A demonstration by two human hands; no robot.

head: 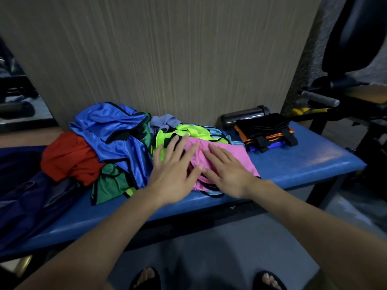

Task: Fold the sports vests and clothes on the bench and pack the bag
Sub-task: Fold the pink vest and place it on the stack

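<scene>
Both hands, left hand (174, 170) and right hand (227, 171), are laid flat with straight fingers on the pink mesh vest (228, 159) at centre frame, on the blue padded surface (303, 162).

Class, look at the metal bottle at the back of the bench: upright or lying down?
Lying down. The bottle rests on its side against the wall, behind the folded stack.

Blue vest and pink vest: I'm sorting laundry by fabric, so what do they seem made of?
The blue vest looks like smooth, satiny synthetic fabric: it shines in bright streaks along its folds. The pink vest under both open hands looks like matte mesh, probably polyester: a fine dotted weave shows and it has no sheen. The exact fibre cannot be told.
</scene>
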